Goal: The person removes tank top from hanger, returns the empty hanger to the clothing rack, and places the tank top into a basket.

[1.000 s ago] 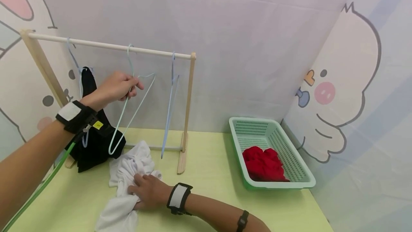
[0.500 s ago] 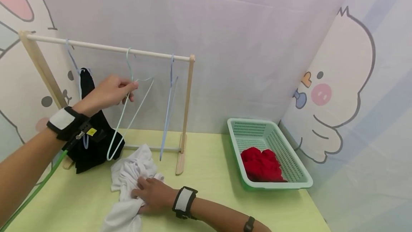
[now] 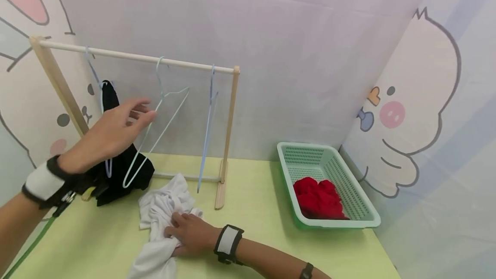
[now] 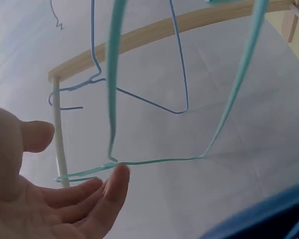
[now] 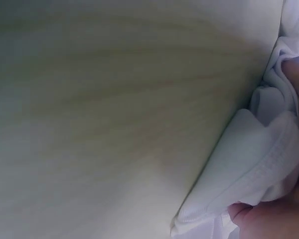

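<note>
A pale green clothes hanger (image 4: 112, 84) hangs bare from the rack's bar. My left hand (image 3: 116, 130) is beside its left shoulder in the head view, thumb and fingers apart, holding nothing. In the left wrist view a fingertip overlaps the hanger's neck; whether it touches I cannot tell. On the table below lies a crumpled white garment (image 3: 166, 197). My right hand (image 3: 195, 232) grips its right side, with folds between thumb and fingers in the right wrist view. Some fingertips are hidden in the cloth.
A wooden rack (image 3: 228, 128) stands at the back left. A black garment (image 3: 124, 175) hangs on its left hanger, and a bare blue hanger (image 3: 205, 141) is near its right post. At right, a green basket (image 3: 329, 224) contains a red cloth (image 3: 319, 199).
My left hand has let go of the green hanger and drawn back left and down, its fingers spreading. The right hand stays on the white garment, which has barely shifted.
</note>
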The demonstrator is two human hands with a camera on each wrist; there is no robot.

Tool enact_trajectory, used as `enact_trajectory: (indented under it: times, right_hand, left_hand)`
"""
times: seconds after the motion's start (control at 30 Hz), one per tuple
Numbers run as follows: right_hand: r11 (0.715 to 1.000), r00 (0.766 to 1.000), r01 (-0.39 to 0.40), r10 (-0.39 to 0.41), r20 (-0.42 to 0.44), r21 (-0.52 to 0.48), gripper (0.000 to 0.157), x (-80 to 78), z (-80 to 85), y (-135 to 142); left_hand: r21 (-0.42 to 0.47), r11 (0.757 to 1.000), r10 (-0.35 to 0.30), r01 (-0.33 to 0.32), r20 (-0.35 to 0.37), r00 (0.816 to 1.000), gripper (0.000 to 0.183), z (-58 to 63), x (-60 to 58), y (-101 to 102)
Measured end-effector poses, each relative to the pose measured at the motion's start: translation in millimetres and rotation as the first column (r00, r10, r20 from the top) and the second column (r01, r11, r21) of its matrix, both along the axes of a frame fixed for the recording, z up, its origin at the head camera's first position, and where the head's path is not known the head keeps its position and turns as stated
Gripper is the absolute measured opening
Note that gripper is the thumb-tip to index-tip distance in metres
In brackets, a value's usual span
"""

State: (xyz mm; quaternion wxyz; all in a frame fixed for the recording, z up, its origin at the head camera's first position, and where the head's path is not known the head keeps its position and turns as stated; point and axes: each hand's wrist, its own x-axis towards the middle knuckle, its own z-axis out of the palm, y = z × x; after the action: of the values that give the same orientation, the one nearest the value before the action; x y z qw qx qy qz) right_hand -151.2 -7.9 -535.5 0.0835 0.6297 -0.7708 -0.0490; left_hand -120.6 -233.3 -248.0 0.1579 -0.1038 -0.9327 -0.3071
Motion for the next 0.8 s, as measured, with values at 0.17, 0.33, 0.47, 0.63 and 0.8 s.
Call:
enact_trajectory:
  times: [0.17, 0.33, 0.47, 0.63, 0.8]
  right_hand:
    - [1.000, 1.000, 0.004, -0.004, 0.012, 0.013, 0.045, -0.5, 4.1, 4]
    - [1.000, 0.999, 0.009, -0.010, 0.031, 0.017, 0.047, 1.6, 2.8, 11]
    - [1.000, 0.997, -0.012, 0.011, 0.079, 0.003, 0.045, 3.8, 2.2, 16]
    - [1.000, 0.995, -0.011, 0.012, 0.102, -0.008, 0.041, 2.4, 3.6, 19]
    - [0.999, 0.995, -0.028, 0.031, 0.093, -0.027, 0.042, 1.7, 3.0, 19]
  left_hand:
    - [0.002, 0.999, -0.044, 0.049, -0.404, 0.914, 0.046, -26.4, 39.7, 9]
    - [-0.076, 0.967, -0.243, 0.241, -0.539, 0.807, 0.035, -63.0, 76.2, 22]
    - [-0.078, 0.946, -0.321, 0.315, -0.378, 0.869, 0.049, -92.2, 104.2, 36]
    - [-0.130, 0.964, -0.260, 0.233, -0.269, 0.927, 0.063, -122.9, 113.0, 43]
    - [-0.347, 0.929, -0.225, 0.130, -0.250, 0.942, 0.058, -157.8, 105.1, 37]
